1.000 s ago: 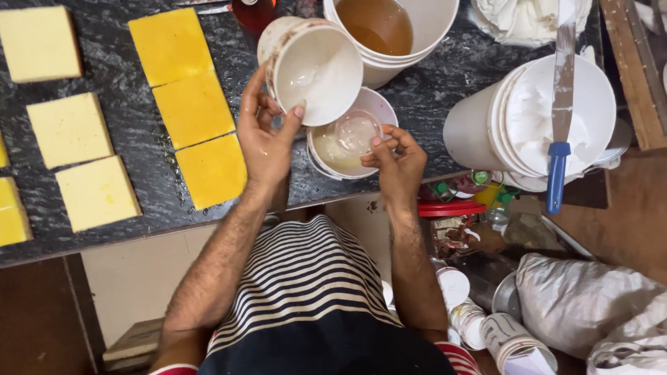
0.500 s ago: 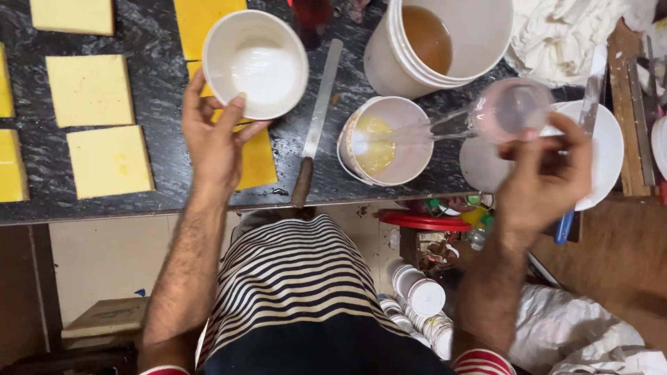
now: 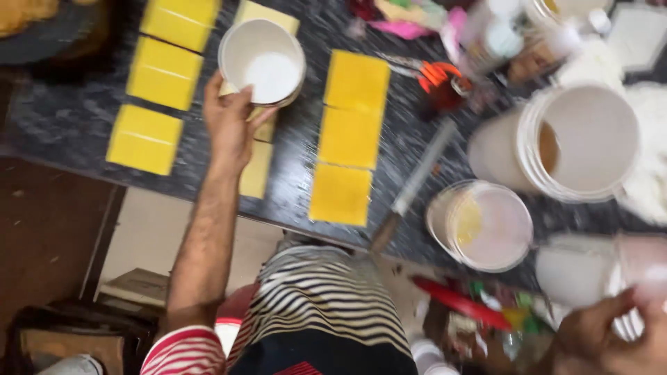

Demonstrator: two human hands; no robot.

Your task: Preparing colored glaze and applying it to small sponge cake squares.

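White tub [image 3: 262,61] is in the left hand [image 3: 229,125], fingers curled over its near rim with the thumb hooked on the edge, so that hand is closed on it and holding it out over the yellow slabs [image 3: 351,137] on the dark speckled counter [image 3: 62,132]. Compared with half a second back, the tub hasn't really changed in the hand's grip, same hold on the rim, but the whole view has swung left and it now sits over the middle column of slabs rather than next to the knife. Inside it looks mostly bare with a pale patch at the bottom, can't tell if that's liquid or just glare. The bigger change is on the other side: the right hand [image 3: 611,340] was up over the small clear tub [image 3: 483,226] tipping a little see-through cup [image 3: 643,260] into it, and now it has dropped down and away, toward the lower right corner. It's blurry there, the fingers look bunched around the cup's lower end but I honestly can't tell how firm the hold is. My read is the pouring bit is over and the yellowish stuff is sitting in the small clear tub, just up and left of the right hand. The long knife [image 3: 415,184] lies between the 2 hands, touched by neither, and the big bucket [image 3: 577,142] with brownish liquid stands beyond the right hand.
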